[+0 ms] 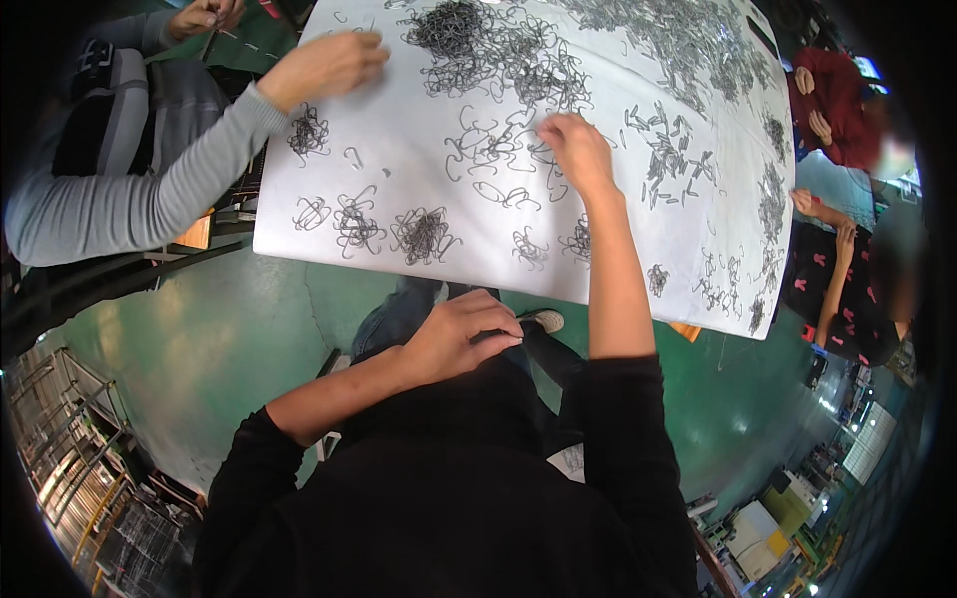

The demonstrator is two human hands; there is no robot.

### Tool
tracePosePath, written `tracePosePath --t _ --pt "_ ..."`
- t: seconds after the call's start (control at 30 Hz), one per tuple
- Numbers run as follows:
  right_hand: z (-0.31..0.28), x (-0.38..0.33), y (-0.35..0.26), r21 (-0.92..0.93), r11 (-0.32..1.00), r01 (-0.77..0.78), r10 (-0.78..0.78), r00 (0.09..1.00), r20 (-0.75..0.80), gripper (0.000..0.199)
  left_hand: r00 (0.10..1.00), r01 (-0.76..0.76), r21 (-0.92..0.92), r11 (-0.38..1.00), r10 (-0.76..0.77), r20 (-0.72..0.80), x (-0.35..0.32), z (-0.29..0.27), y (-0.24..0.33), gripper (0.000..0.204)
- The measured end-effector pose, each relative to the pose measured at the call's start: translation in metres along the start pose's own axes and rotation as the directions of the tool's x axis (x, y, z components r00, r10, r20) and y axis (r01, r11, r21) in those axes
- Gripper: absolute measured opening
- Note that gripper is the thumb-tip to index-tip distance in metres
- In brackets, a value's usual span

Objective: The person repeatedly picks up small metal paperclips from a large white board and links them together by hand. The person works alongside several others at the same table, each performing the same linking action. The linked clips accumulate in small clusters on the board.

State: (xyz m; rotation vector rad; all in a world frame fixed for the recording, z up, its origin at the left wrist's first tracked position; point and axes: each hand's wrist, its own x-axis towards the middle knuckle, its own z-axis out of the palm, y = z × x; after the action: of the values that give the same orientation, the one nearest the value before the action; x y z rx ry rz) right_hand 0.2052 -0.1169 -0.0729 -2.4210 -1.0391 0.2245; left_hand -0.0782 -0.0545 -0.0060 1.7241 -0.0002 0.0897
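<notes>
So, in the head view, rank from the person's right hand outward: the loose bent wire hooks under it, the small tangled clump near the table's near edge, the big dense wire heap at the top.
From the right hand:
1. Loose bent wire hooks, just left of it.
2. Small tangled clump, lower left, near edge.
3. Big dense wire heap, far edge, upper left.

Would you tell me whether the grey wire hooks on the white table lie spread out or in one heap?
Spread out: the grey wire hooks lie in many small tangles and loose pieces across the white table, beneath the right hand.
</notes>
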Motion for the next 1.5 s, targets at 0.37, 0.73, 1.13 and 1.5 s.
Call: tracePosePath --t 0.37,0.73,1.13,1.5 --pt "0.008 0.056 -0.014 -0.124 0.970 0.211 -0.192 0.970 0.151 0.008 0.995 -0.078 0.034 0.996 0.080 -0.054 0.006 0.003 0.003 0.014" --pt "-0.001 -0.041 -0.005 0.822 0.460 -0.336 0.530 0.846 0.049 0.015 0.994 -0.058 -0.078 0.995 0.065 0.087 -0.002 0.014 0.005 0.010" --pt "-0.058 -0.258 -0.117 0.986 0.117 -0.117 0.761 0.649 -0.013 0.009 0.940 -0.066 -0.092 0.994 0.093 0.329 0.004 0.035 0.008 0.010" --pt "-0.057 -0.314 -0.131 0.998 0.065 -0.018 0.824 0.566 -0.044 0.007 0.879 -0.151 -0.105 0.983 0.182 0.440 0.022 0.071 0.004 0.013"
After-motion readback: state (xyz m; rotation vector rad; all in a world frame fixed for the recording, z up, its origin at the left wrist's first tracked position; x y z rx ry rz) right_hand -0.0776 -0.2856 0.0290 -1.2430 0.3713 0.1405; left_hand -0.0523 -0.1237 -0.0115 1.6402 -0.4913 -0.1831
